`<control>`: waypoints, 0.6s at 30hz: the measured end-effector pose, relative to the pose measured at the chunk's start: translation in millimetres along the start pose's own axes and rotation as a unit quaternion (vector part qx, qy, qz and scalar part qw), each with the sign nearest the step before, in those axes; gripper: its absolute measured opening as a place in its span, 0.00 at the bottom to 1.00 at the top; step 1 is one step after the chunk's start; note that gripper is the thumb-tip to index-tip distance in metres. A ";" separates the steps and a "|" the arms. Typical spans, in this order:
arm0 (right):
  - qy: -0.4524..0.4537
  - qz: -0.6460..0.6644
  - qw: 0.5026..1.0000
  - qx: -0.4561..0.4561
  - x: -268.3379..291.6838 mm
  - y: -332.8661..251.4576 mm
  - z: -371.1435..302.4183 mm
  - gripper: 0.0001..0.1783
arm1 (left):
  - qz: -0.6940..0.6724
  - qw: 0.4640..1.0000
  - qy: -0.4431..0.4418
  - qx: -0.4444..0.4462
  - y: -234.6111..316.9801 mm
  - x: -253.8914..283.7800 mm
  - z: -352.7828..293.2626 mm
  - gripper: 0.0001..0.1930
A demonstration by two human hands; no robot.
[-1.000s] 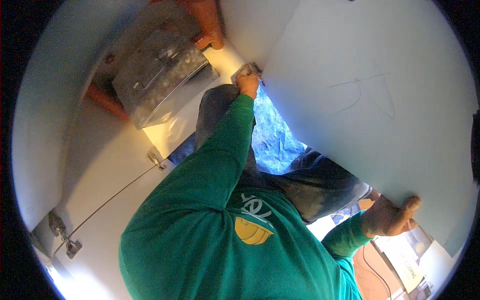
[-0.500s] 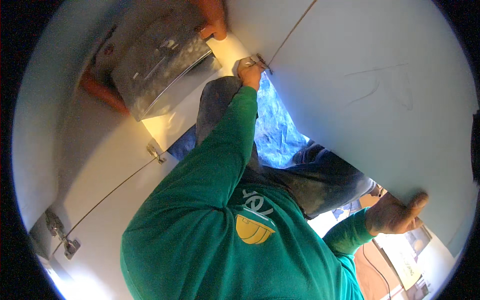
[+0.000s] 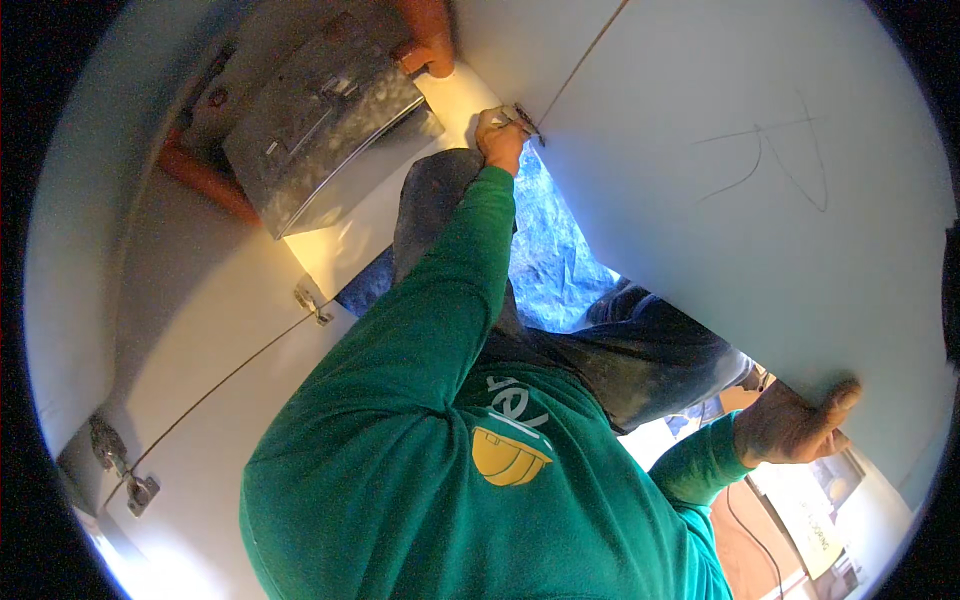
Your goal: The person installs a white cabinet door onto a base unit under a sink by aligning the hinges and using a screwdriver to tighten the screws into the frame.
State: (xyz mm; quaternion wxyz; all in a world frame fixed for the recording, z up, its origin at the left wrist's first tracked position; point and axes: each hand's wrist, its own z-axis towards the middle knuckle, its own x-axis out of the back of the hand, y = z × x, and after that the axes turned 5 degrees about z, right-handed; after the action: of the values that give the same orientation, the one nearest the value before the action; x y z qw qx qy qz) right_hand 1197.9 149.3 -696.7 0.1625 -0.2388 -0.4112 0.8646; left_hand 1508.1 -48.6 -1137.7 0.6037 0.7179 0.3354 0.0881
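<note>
I am in a green sweatshirt, close against white cabinet panels. My left hand [image 3: 498,138] reaches up to a small metal hinge [image 3: 524,120] at the corner of a large white door panel [image 3: 740,230], with its fingers closed on the hinge. My right hand [image 3: 795,425] grips the lower edge of that panel, thumb raised and palm against the edge. My dark trousers [image 3: 640,350] show between my arms.
A grey sheet-metal box [image 3: 320,130] sits between orange pipes [image 3: 200,185] at the upper left. Two more hinges [image 3: 312,300] [image 3: 138,490] are on the left white panel. Blue sheeting [image 3: 555,250] lies below. A thin cable [image 3: 750,530] runs at the lower right.
The view has shifted, so the door panel fills more of the right side. My left hand stays at the hinge. My right hand has slid slightly along the panel's edge.
</note>
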 end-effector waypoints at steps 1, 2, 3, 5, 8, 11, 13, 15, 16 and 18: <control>0.008 -0.006 1.000 -0.002 3.7 -0.6 -1.0 0.16 | -0.028 0.999 -0.008 0.023 -1.7 -4.8 -2.9 0.18; 0.020 -0.016 1.000 0.001 7.8 -5.1 -2.5 0.16 | -0.056 0.997 -0.024 0.049 -0.6 -16.1 -6.3 0.19; 0.014 -0.006 1.000 -0.002 3.2 -7.1 0.3 0.16 | -0.058 0.997 -0.015 0.040 -15.3 -2.5 11.5 0.19; -0.039 0.050 0.998 -0.026 -9.3 -0.4 5.8 0.17 | 0.043 0.995 -0.013 -0.088 -45.1 47.9 49.9 0.21; -0.018 0.026 0.999 -0.037 -2.5 -2.7 -1.2 0.18 | 0.071 0.992 -0.055 -0.089 -30.5 24.5 26.6 0.21; -0.076 0.220 0.964 -0.130 -2.8 -9.3 -0.3 0.19 | 0.123 0.969 -0.092 -0.196 -9.7 23.2 17.2 0.19; -0.022 0.306 0.944 -0.124 7.9 -15.4 -5.2 0.20 | 0.081 0.990 -0.093 -0.075 15.4 -6.3 -0.1 0.17; 0.041 0.358 0.927 -0.105 9.7 -12.6 -4.0 0.20 | 0.035 0.996 -0.052 0.067 15.6 10.8 12.8 0.16; -0.003 0.223 0.972 -0.077 1.7 -9.7 3.6 0.19 | 0.200 0.974 -0.067 -0.087 -7.9 58.1 43.1 0.15; -0.033 0.039 0.998 -0.027 0.9 -10.0 0.1 0.19 | 0.349 0.906 -0.119 -0.206 -18.6 51.0 38.6 0.14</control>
State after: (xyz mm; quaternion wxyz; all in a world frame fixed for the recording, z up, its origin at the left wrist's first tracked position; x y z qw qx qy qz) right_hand 1197.9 155.7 -689.0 0.1083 -0.2305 -0.4296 0.8663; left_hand 1560.3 -48.9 -1179.0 0.7043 0.6537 -0.0365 0.2744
